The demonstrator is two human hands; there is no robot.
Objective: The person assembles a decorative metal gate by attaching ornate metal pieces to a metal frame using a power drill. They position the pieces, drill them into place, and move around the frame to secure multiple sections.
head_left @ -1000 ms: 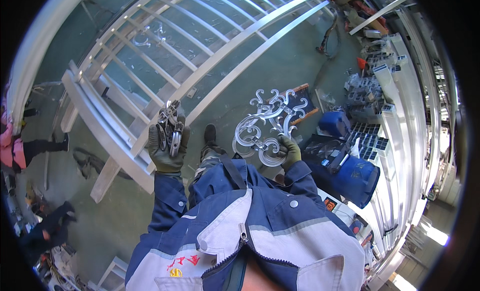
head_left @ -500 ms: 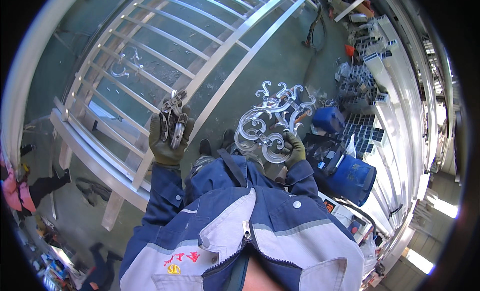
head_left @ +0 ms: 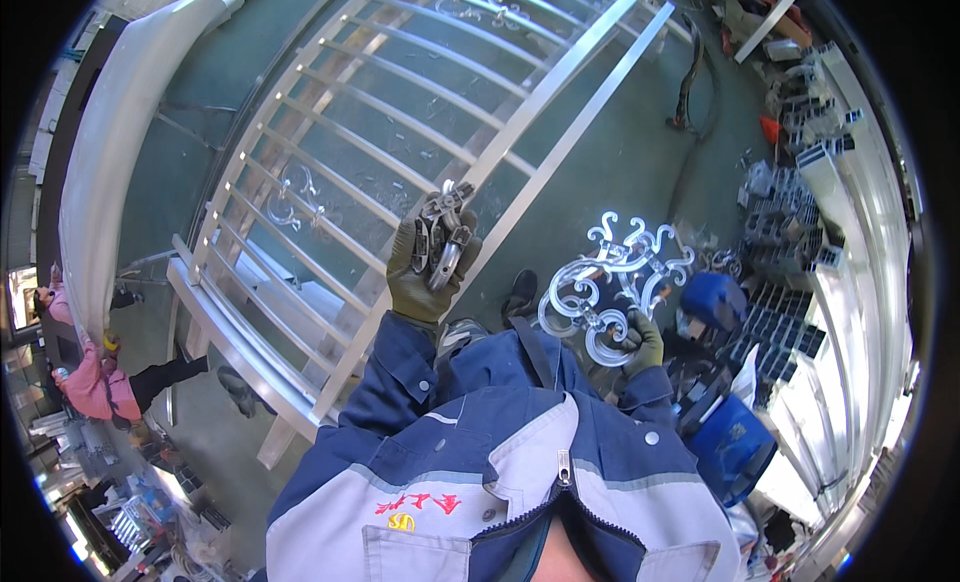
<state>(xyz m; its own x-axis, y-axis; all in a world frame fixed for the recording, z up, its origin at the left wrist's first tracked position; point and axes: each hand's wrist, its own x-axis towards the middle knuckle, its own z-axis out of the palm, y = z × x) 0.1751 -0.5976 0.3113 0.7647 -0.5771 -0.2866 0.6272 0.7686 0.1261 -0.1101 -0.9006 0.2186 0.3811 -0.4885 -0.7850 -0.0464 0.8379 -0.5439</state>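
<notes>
My left hand point(head_left: 415, 288), in an olive work glove, is closed around a clamp-like metal tool point(head_left: 455, 250) with dark and silvery parts. Its exact kind is hard to make out. That hand is beside the near rail of a silver metal railing frame point(head_left: 515, 132) with parallel bars. To the right, my gloved right hand point(head_left: 648, 344) grips a silver scrollwork ornament point(head_left: 606, 359) by its lower curl. The ornament's branching curls spread up and away from the hand, well apart from the railing.
More scrollwork point(head_left: 293, 220) shows between the railing bars. Blue containers point(head_left: 733, 447) stand at my right, near stacked metal tubes point(head_left: 785, 332). A black cable point(head_left: 683, 107) lies on the floor beyond. A person in pink point(head_left: 105, 387) is at the far left.
The whole view has shifted, so the railing and both hands appear farther right and lower. Both hands keep hold of their things. More of the person in pink shows now.
</notes>
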